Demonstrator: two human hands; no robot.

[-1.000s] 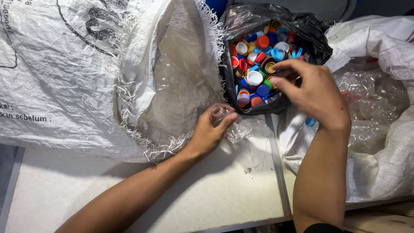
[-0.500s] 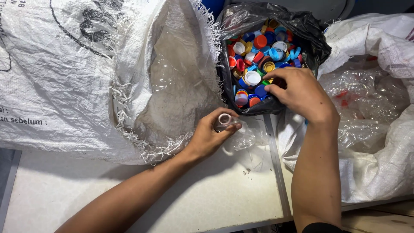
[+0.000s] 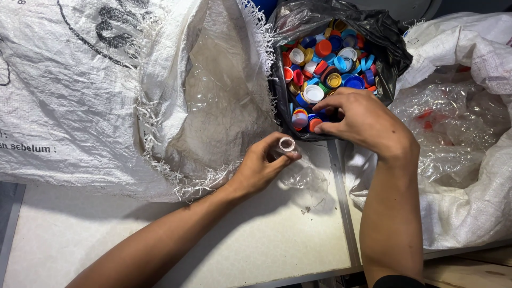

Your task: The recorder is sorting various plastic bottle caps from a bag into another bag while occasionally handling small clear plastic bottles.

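Clear plastic bottle (image 3: 298, 168) at frame centre, left hand (image 3: 261, 168) pinching open neck — likely light, thin-walled, crushable, slick; neck is stiffest hold. Right hand (image 3: 365, 120) curled at rim of black bag (image 3: 392, 50) of caps (image 3: 325, 58), upper right — grasp unclear.

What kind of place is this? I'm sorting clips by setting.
Probably a plastic recycling sorting bench: a black bag of loose bottle caps, woven sacks of clear bottles, and the left hand holding an uncapped bottle.
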